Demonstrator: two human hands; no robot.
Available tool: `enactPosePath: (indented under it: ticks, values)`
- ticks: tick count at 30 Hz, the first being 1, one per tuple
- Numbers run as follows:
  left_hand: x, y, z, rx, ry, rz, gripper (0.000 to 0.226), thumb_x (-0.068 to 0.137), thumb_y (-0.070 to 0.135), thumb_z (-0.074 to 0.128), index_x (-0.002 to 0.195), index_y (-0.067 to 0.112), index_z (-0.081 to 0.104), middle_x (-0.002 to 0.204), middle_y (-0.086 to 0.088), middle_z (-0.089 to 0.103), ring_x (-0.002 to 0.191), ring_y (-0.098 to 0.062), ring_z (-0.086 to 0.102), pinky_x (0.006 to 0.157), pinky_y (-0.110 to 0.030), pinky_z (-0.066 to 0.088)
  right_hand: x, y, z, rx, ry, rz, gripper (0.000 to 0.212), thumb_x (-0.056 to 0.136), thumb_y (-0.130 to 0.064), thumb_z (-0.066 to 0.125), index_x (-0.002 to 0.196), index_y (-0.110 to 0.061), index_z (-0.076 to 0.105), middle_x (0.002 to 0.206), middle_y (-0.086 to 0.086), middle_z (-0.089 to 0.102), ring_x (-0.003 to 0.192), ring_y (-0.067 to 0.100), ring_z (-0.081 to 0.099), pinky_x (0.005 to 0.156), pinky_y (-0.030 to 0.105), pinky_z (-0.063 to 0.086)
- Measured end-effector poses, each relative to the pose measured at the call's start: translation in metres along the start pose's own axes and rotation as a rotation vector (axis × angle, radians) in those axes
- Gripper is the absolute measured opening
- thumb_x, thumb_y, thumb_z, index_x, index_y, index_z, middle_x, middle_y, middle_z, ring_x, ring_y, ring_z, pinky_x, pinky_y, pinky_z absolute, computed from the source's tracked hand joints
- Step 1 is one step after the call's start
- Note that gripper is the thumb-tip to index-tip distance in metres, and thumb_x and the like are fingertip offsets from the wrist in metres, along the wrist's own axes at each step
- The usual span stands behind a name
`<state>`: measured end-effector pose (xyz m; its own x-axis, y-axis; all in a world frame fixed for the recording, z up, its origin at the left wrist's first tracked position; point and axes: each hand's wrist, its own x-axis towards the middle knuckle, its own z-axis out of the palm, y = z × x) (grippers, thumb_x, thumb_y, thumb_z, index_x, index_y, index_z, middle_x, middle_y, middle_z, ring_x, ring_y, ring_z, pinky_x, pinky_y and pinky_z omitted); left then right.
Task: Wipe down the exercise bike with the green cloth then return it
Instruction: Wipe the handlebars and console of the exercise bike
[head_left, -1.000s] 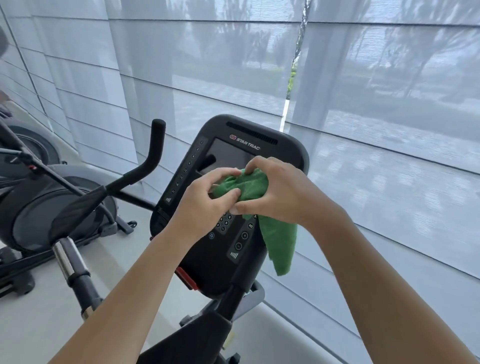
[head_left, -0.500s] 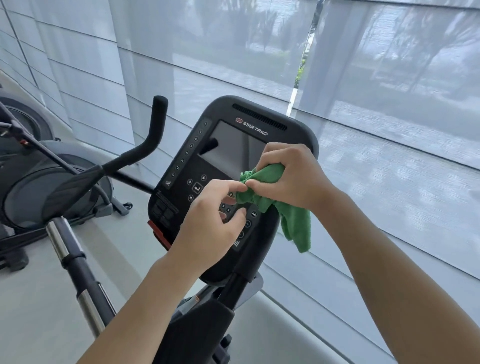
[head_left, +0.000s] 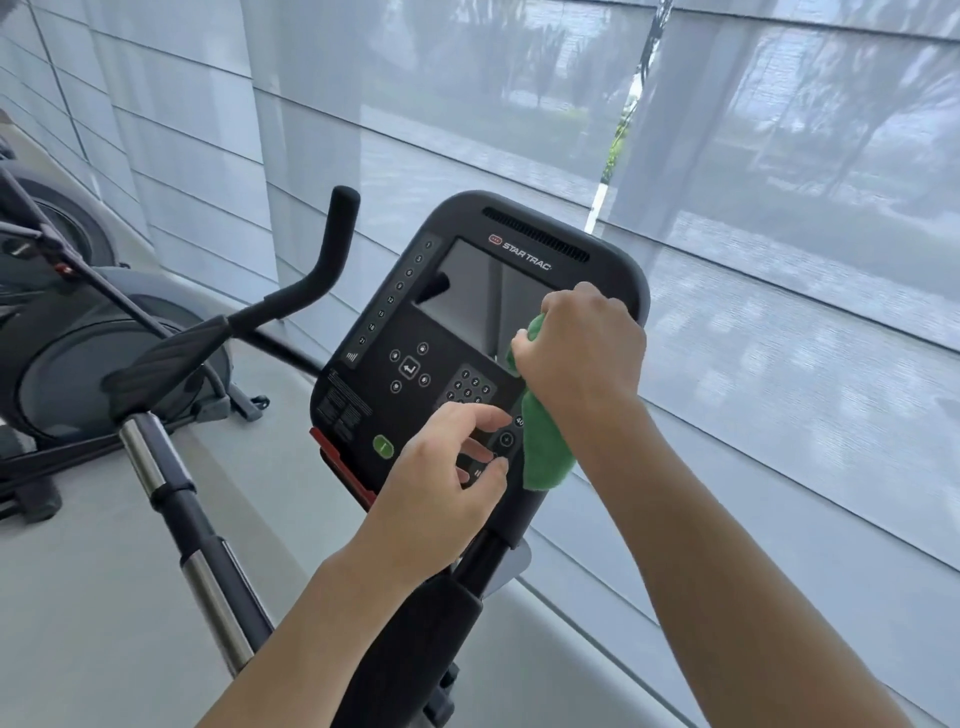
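Note:
The exercise bike's black console faces me, with a dark screen on top and a keypad below. My right hand grips the bunched green cloth against the console's right side; one end of the cloth hangs down under the wrist. My left hand is in front of the lower keypad with loosely curled fingers and holds nothing. The bike's left handlebar rises to the left of the console.
Another exercise machine stands at the left on the pale floor. A chrome and black post runs diagonally at lower left. Sheer window blinds fill the background right behind the console.
My left hand has let go of the cloth and dropped to the lower keypad. My right hand has carried the cloth up to the right side of the screen.

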<state>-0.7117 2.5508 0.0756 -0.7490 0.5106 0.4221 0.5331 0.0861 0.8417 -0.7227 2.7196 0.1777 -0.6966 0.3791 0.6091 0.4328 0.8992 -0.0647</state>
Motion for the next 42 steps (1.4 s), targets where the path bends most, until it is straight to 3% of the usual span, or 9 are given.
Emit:
enactPosePath:
  ticks: [5, 13, 18, 23, 27, 30, 32, 37, 42]
  values:
    - [-0.010, -0.022, 0.007, 0.004, -0.023, -0.085, 0.031, 0.098, 0.024, 0.068, 0.126, 0.035, 0.062, 0.119, 0.022, 0.063, 0.107, -0.006, 0.067, 0.083, -0.031, 0.062, 0.006, 0.017, -0.006, 0.092, -0.027, -0.176, 0.028, 0.076, -0.052, 0.072, 0.070, -0.025, 0.065, 0.075, -0.008, 0.055, 0.071, 0.020, 0.056, 0.063, 0.030, 0.037]
    - [-0.021, -0.033, 0.025, 0.008, -0.136, -0.114, 0.030, 0.100, 0.045, 0.057, 0.129, 0.039, 0.059, 0.119, 0.025, 0.064, 0.111, -0.001, 0.065, 0.089, -0.033, 0.059, 0.015, 0.046, -0.014, 0.863, -0.290, -0.178, 0.020, 0.074, -0.039, 0.088, 0.067, -0.026, 0.075, 0.079, -0.003, 0.069, 0.073, 0.021, 0.070, 0.066, 0.034, 0.055]
    - [-0.025, -0.035, 0.023, 0.052, -0.139, -0.099, 0.026, 0.103, 0.039, 0.057, 0.128, 0.034, 0.061, 0.115, 0.023, 0.065, 0.109, -0.002, 0.065, 0.089, -0.033, 0.059, -0.002, 0.016, 0.002, 0.448, 0.026, 0.063, 0.026, 0.075, -0.052, 0.076, 0.071, -0.028, 0.070, 0.077, -0.008, 0.061, 0.071, 0.015, 0.061, 0.061, 0.029, 0.044]
    - [-0.026, -0.038, 0.023, 0.066, -0.094, -0.109, 0.022, 0.105, 0.036, 0.055, 0.125, 0.032, 0.063, 0.110, 0.021, 0.068, 0.108, -0.002, 0.066, 0.089, -0.029, 0.058, 0.002, 0.000, 0.000, -0.014, -0.019, -0.005, 0.020, 0.084, -0.041, 0.072, 0.083, -0.021, 0.069, 0.083, -0.004, 0.051, 0.078, 0.027, 0.053, 0.066, 0.031, 0.036]
    - [-0.025, -0.039, 0.024, 0.092, -0.091, -0.108, 0.024, 0.105, 0.038, 0.052, 0.125, 0.031, 0.064, 0.109, 0.022, 0.068, 0.107, 0.000, 0.066, 0.089, -0.026, 0.058, 0.018, 0.021, -0.013, 0.074, -0.175, -0.217, 0.031, 0.067, -0.052, 0.074, 0.061, -0.024, 0.062, 0.064, -0.006, 0.059, 0.068, 0.018, 0.062, 0.056, 0.029, 0.040]
    - [-0.025, -0.038, 0.024, 0.096, -0.093, -0.107, 0.024, 0.104, 0.039, 0.052, 0.123, 0.032, 0.065, 0.107, 0.022, 0.069, 0.106, -0.001, 0.067, 0.087, -0.025, 0.058, 0.020, 0.042, -0.020, 0.569, -0.336, -0.231, 0.024, 0.072, -0.049, 0.084, 0.065, -0.030, 0.072, 0.078, -0.009, 0.069, 0.072, 0.012, 0.067, 0.063, 0.031, 0.055]
    - [-0.025, -0.036, 0.024, 0.099, -0.089, -0.104, 0.022, 0.105, 0.037, 0.053, 0.122, 0.031, 0.065, 0.106, 0.021, 0.069, 0.105, -0.002, 0.067, 0.087, -0.026, 0.058, 0.010, 0.046, -0.012, 0.847, -0.233, -0.148, 0.017, 0.075, -0.039, 0.090, 0.072, -0.030, 0.077, 0.084, -0.008, 0.071, 0.077, 0.012, 0.070, 0.069, 0.028, 0.058]
    - [-0.027, -0.034, 0.023, 0.100, -0.071, -0.107, 0.020, 0.105, 0.034, 0.053, 0.120, 0.030, 0.066, 0.104, 0.019, 0.071, 0.103, -0.003, 0.068, 0.087, -0.027, 0.057, -0.019, 0.027, 0.020, 0.893, 0.236, -0.010, 0.010, 0.085, -0.030, 0.086, 0.090, -0.027, 0.078, 0.100, -0.016, 0.069, 0.096, 0.009, 0.070, 0.084, 0.023, 0.057]
    - [-0.028, -0.031, 0.022, 0.107, -0.067, -0.093, 0.019, 0.106, 0.033, 0.053, 0.119, 0.030, 0.067, 0.104, 0.019, 0.071, 0.103, -0.003, 0.068, 0.088, -0.029, 0.057, -0.032, 0.023, 0.029, 0.884, 0.307, 0.005, 0.025, 0.094, -0.036, 0.076, 0.117, -0.027, 0.072, 0.122, -0.013, 0.062, 0.117, 0.010, 0.064, 0.100, 0.030, 0.055]
